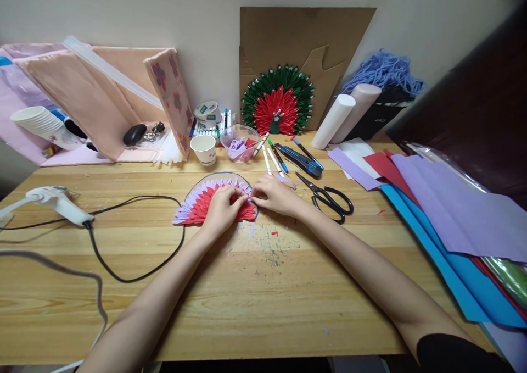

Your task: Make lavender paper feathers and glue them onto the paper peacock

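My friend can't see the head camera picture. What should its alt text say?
A person's left grip and right grip nearly meet at the right edge of a red and purple petal fan on a wooden table. Black scissors lie to the right; behind stands a green and red fan before cardboard.

The person has 2 slim arms, the left arm (160, 293) and the right arm (354, 263), each tapering to a narrow wrist. A plain black sleeve (453, 354) covers the right one from near the elbow upward, its hem rounded and its cloth dark and matte. The left one is bare along the forearm. The left grip (225, 204) and right grip (274, 194) are bare hands with slender fingers.
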A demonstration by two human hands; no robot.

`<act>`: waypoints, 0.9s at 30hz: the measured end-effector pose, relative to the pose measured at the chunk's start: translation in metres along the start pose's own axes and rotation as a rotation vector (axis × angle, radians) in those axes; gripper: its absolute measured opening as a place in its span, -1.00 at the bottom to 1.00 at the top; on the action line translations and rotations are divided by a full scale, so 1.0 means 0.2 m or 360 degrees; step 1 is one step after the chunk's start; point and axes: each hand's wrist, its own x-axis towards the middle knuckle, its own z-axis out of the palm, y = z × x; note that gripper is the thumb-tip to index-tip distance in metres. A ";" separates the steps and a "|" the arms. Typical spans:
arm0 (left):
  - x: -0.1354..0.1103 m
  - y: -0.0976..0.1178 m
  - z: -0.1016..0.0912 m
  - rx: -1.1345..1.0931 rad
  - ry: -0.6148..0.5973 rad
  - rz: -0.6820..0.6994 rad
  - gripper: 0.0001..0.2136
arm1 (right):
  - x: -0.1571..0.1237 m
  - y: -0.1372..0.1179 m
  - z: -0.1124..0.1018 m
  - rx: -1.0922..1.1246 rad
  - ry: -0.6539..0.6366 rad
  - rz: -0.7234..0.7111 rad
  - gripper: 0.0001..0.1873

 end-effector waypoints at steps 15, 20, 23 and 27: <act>0.00 0.00 0.00 -0.0033 0.0008 -0.0004 -0.87 | 0.00 0.02 -0.02 -0.0090 -0.0050 -0.0221 -0.95; 0.00 -0.01 0.00 -0.0044 0.0014 0.0016 -0.88 | 0.00 0.02 -0.01 -0.0304 -0.0061 -0.0338 -0.88; 0.00 -0.01 0.00 -0.0040 0.0014 0.0020 -0.88 | 0.00 0.00 -0.01 -0.0367 -0.0057 -0.0358 -0.88; 0.00 -0.01 0.01 -0.0029 0.0022 0.0038 -0.87 | 0.00 -0.02 0.00 -0.0466 -0.0037 -0.0353 -0.87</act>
